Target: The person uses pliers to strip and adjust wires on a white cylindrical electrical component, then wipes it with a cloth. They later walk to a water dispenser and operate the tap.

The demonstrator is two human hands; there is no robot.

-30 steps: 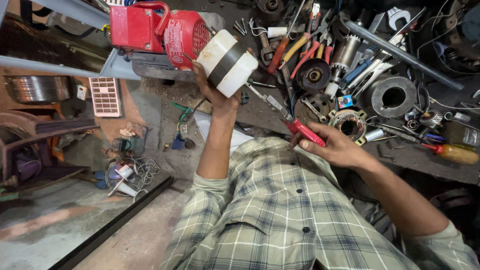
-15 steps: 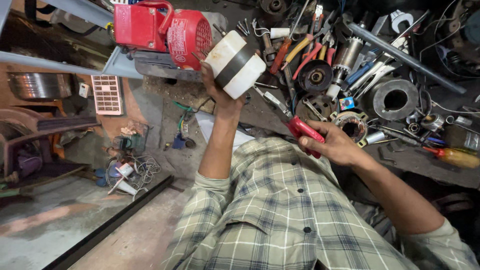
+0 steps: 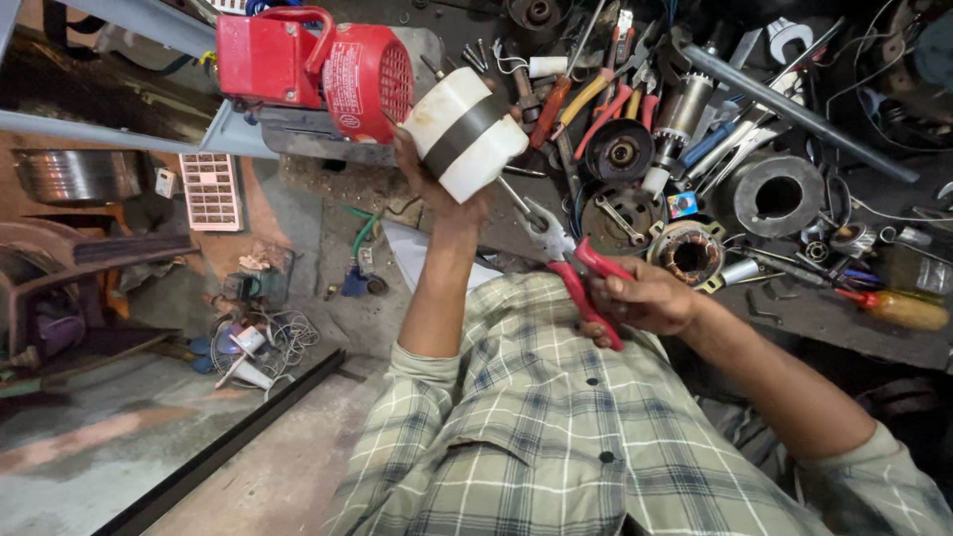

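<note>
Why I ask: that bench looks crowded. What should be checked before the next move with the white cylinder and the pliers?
1. Left hand grips the white plastic cylinder with black band: ok.
2. Right hand holds the red-handled metal pliers: ok.
3. Pliers apart from the cylinder: ok.
4. Cylinder clear of the red motor housing: cannot tell, they overlap in view.
5. Free room on the dark workbench: not ok, crowded with tools.

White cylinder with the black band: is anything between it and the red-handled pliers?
Nothing visible. The white cylinder with the black band is raised in the left hand; the red-handled pliers sit in the right hand, open air between.
</note>
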